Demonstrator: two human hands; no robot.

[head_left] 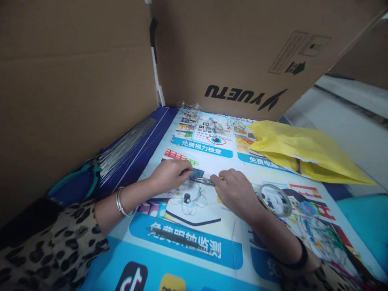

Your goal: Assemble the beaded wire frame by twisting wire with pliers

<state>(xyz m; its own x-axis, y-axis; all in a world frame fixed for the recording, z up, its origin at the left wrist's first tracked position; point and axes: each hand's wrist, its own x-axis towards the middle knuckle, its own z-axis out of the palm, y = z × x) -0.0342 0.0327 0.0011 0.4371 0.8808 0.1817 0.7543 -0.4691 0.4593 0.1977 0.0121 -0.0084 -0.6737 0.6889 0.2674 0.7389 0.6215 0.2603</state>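
My left hand (170, 173) is closed in a pinch on a thin wire piece just above a small bent-wire ornament (188, 199) with a dark bead that lies on the printed blue-and-white poster (182, 246). Small metal pliers (202, 180) are gripped in my right hand (235, 192), their jaws pointing left toward my left fingertips. The two hands almost meet over the ornament. A silver bangle is on my left wrist and a dark band on my right wrist.
A bundle of straight silver wires (127, 147) and teal-handled pliers (79, 174) lie at the left by the cardboard wall (69, 81). A yellow plastic bag (303, 151) lies at the right. A tape roll (276, 200) and coloured wire pieces (321, 238) sit by my right arm.
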